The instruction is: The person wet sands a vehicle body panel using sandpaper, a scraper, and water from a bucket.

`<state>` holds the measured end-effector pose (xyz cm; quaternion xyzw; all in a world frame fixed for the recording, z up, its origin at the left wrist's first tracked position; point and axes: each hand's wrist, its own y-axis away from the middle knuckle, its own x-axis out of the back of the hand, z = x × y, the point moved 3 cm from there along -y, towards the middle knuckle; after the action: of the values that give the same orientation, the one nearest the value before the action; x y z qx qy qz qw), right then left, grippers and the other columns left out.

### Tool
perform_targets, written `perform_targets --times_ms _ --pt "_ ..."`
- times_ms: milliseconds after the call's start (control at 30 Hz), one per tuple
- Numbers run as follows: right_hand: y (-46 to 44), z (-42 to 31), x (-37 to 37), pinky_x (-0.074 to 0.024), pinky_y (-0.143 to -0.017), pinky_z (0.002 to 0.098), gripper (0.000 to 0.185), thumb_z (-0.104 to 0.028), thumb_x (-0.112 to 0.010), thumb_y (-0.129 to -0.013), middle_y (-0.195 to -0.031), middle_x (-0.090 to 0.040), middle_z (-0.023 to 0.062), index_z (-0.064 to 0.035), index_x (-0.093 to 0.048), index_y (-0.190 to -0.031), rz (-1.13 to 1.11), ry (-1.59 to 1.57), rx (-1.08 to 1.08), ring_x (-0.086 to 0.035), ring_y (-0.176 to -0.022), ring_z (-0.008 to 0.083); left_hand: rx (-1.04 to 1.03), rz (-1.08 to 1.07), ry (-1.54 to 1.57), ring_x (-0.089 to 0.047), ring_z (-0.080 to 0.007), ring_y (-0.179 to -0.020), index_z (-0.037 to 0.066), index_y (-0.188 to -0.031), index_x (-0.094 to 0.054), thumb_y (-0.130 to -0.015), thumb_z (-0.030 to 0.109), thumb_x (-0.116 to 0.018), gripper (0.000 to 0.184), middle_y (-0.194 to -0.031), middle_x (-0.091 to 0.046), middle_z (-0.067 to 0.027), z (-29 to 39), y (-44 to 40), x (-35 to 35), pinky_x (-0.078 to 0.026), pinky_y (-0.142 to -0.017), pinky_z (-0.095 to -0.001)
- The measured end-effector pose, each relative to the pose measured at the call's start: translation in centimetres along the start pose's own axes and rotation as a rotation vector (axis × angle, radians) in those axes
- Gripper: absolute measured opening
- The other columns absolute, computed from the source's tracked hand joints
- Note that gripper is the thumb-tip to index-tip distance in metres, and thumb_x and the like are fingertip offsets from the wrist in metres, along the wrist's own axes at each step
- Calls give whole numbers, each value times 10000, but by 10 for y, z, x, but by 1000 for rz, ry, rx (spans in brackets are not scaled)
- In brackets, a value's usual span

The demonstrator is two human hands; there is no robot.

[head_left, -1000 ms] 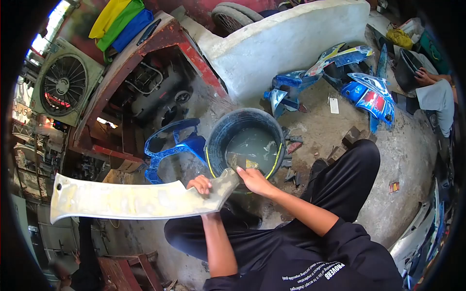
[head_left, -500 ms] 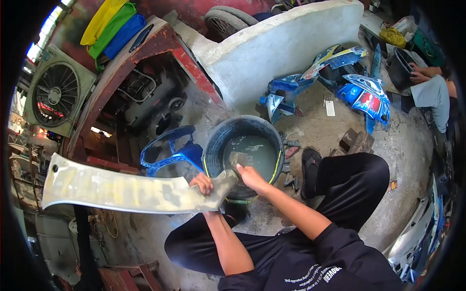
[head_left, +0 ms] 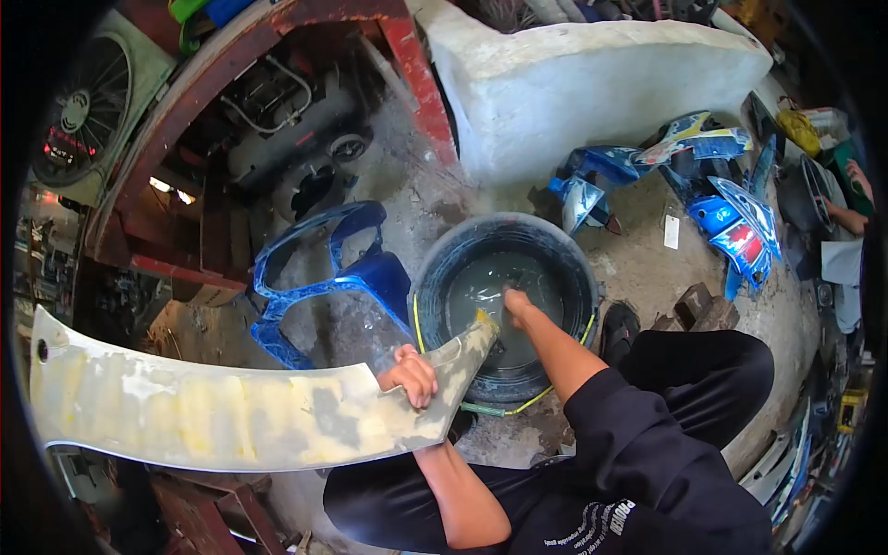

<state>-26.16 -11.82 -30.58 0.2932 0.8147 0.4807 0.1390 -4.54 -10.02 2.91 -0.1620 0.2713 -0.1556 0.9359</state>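
At far left a round-caged metal fan [head_left: 79, 111] stood beside a red-painted bench [head_left: 139, 190], its surface chipped and worn. Below them stretched the long, curved panel [head_left: 236, 416], patched in chalky cream, yellow and grey, a hole near its outer end, its narrow tip over the bucket's rim. Behind it lay a glossy blue plastic frame [head_left: 375, 277], scuffed along its looping bars. The left hand [head_left: 410, 376] gripped the panel at its notched edge, fingers curled over. Next came the round black bucket [head_left: 578, 287], holding cloudy water [head_left: 472, 287]; the right hand [head_left: 516, 303] dipped into it, its grip impossible to tell. Farther right, angular blue fairings [head_left: 731, 231] rested on rough concrete.
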Motion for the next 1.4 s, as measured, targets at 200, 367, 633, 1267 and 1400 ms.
perform_targets --times_ms 200,367,633,1267,1400 --pt "20 -10 -6 -435 -974 402 371 -229 -416 -995 -1163 -640 158 9 -570 -1234 -109 -208 86 -596 -1084 267 45 115 -78 -372 -135 -484 159 -595 -370 -952 228 -381 363 -488 -397 -8 3 2 3 -332 -900 -310" --pt "83 -40 7 -430 -914 335 337 -256 -467 -996 -1080 -666 116 4 -641 -1123 -25 165 369 -593 -1001 205 -31 122 -42 -361 -127 -495 162 -609 -359 -945 236 -395 345 -501 -379 2 0 6 6 -342 -867 -303" --pt "285 -37 14 -446 -653 393 403 -322 -502 -1005 -742 -663 128 52 -638 -940 -342 319 747 -561 -672 247 -89 22 -40 -385 -122 -513 134 -630 -396 -957 286 -445 364 -532 -398 -2 -7 7 -10 -367 -693 -245" --pt "253 -5 7 -416 -1031 418 544 -393 -415 -1004 -1238 -594 275 58 -551 -1277 -326 361 717 -543 -1200 418 -102 134 -26 -434 -136 -506 143 -614 -408 -923 224 -501 332 -524 -448 -16 -2 33 -10 -400 -746 -270" --pt "204 -11 5 -420 -989 469 583 -431 -362 -1009 -1121 -620 315 77 -593 -1175 -208 429 735 -572 -1101 469 -98 -5 -65 -443 -136 -562 160 -633 -397 -954 210 -443 329 -531 -434 1 3 35 -11 -341 -793 -292"
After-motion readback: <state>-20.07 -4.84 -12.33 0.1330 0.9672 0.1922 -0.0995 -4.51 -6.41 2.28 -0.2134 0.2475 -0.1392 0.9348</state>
